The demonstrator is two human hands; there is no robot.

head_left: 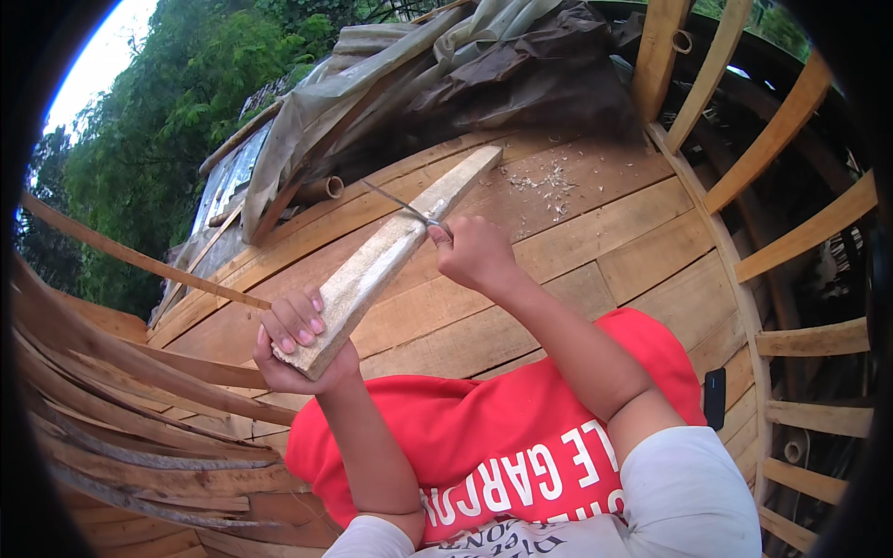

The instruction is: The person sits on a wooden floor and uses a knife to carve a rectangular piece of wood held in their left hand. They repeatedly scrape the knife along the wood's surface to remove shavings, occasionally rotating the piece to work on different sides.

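A long, pale piece of wood slants up and away to the right, its far tip near the plank floor. Around its thick near end my left hand is wrapped, fingers over the top. My right hand is closed round the handle of a knife, whose thin dark blade lies across the wood about midway along. Most of the handle is hidden in my fist. Beside the blade, the wood's upper face shows a whiter, freshly cut patch.
Wood shavings lie scattered on the plank floor. Wooden slats rise at the right, and bent strips crowd the left. Plastic sheeting drapes the far side. A dark phone-like object lies right of the red cloth over my lap.
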